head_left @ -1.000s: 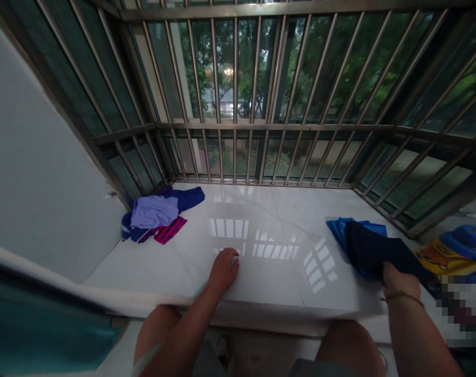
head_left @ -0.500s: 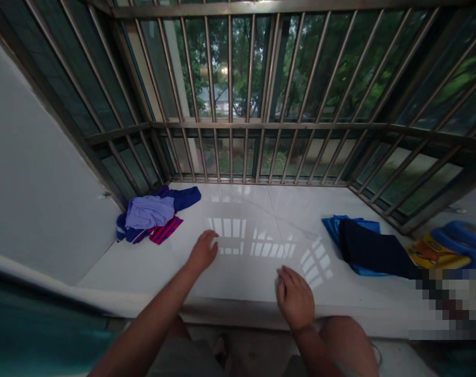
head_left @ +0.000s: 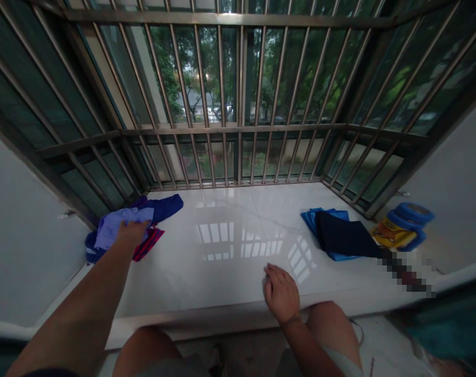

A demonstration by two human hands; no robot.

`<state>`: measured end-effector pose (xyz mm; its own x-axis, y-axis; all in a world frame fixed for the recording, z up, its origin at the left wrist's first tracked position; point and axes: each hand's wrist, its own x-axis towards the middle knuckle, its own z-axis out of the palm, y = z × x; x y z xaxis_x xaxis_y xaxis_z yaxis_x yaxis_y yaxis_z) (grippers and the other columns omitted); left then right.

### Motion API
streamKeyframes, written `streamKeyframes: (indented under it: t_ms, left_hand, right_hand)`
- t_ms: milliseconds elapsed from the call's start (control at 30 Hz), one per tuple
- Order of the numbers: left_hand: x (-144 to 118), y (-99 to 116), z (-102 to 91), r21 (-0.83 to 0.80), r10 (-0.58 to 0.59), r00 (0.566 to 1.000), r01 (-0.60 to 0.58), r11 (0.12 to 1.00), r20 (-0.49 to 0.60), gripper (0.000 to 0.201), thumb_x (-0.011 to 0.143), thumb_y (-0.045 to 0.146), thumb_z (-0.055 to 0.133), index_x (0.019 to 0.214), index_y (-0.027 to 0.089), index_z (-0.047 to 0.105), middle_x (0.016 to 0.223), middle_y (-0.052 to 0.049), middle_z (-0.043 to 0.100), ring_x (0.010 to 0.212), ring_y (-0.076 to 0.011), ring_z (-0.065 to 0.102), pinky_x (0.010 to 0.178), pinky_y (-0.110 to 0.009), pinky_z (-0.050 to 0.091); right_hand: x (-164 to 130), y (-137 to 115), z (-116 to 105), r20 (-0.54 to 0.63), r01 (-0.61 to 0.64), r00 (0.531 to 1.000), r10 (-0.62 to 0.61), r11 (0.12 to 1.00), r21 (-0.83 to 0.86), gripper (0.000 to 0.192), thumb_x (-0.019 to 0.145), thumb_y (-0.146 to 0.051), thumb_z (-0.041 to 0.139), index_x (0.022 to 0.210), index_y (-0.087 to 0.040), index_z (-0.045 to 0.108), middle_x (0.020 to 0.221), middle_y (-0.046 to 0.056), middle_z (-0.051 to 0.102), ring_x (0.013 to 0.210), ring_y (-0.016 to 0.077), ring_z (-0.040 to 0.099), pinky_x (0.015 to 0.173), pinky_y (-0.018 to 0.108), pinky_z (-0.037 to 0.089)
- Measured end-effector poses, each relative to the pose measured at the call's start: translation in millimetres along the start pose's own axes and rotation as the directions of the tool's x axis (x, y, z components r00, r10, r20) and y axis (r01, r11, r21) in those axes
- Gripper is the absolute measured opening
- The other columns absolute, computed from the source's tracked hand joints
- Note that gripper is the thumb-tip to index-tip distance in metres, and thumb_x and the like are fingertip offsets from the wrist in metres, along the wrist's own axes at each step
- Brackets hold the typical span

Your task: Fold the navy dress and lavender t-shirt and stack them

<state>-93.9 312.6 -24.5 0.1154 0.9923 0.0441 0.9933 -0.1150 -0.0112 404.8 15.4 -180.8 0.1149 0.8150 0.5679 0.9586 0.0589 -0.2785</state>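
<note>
From the head camera, we are reaching our left hand point(head_left: 132, 232) out to the far left corner of the white sill point(head_left: 230, 262), where it is lying on the lavender garment point(head_left: 115, 224). The fingers are curling down into the cloth, though we cannot tell whether they are gripping it or only pressing on it. That garment is sitting on top of a small heap, with a dark blue piece point(head_left: 165, 205) spreading out behind it and a red striped piece point(head_left: 148, 244) showing beneath, just beside the wrist. Our right hand point(head_left: 281, 293) is resting near the front edge of the sill, fingers loosely bent, nothing in its grasp. Well apart, on the right, a folded navy cloth point(head_left: 345, 236) is lying on a bright blue one point(head_left: 315, 218), before the metal window bars point(head_left: 222, 104).
</note>
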Motion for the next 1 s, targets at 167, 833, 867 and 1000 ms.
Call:
streamKeyframes:
  t_ms: [167,833,867,1000]
  left_hand:
    - [-12.0,10.6,-7.0,-0.045,-0.039,0.999,0.038,0.998,-0.016,0.015,0.079,0.029,0.074,0.079,0.015,0.069,0.077,-0.014,0.075,0.096,-0.0419,0.076,0.094,-0.064,0.055]
    - [-153.7,171.5,-221.2,-0.804,-0.031,0.897,-0.378,0.46,-0.44,0.04,0.078,0.048,0.086,0.068,0.023,0.057,0.059,0.007,0.054,0.053,-0.0119,0.049,0.05,-0.023,0.038]
    - [-155.3,168.9,-223.0,-0.847,-0.046,0.918,-0.342,0.406,-0.393,0.04,0.076,0.047,0.089,0.069,0.023,0.058,0.059,0.007,0.056,0.051,-0.0119,0.05,0.048,-0.022,0.039]
    - [-148.0,149.8,-219.4,-0.962,-0.103,0.966,-0.219,0.162,-0.237,0.044,0.062,0.041,0.099,0.074,0.023,0.061,0.061,0.006,0.061,0.049,-0.0117,0.055,0.046,-0.021,0.047]
  right_hand:
    - [0.5,-0.2,-1.9,0.001,-0.003,1.0,0.003,1.0,-0.011,0.038,0.096,-0.016,0.054,0.125,-0.022,0.078,0.135,0.008,0.078,0.123,0.0272,0.071,0.112,0.044,0.051]
    - [140.3,-121.5,-86.9,-0.016,-0.046,0.998,0.066,0.833,0.552,0.1,0.094,-0.045,0.08,0.173,-0.021,0.025,0.167,0.021,0.045,0.154,0.0357,0.047,0.128,0.059,0.043]
    - [146.8,-111.6,-96.5,-0.028,-0.073,0.994,0.103,0.845,0.53,0.098,0.093,-0.048,0.081,0.171,-0.02,0.03,0.161,0.021,0.052,0.149,0.0358,0.053,0.125,0.058,0.046]
    - [161.6,-58.2,-135.5,0.26,-0.23,0.959,0.109,0.837,0.497,0.051,0.099,-0.057,0.067,0.132,-0.019,0.07,0.088,0.003,0.071,0.082,0.0223,0.068,0.08,0.037,0.057]
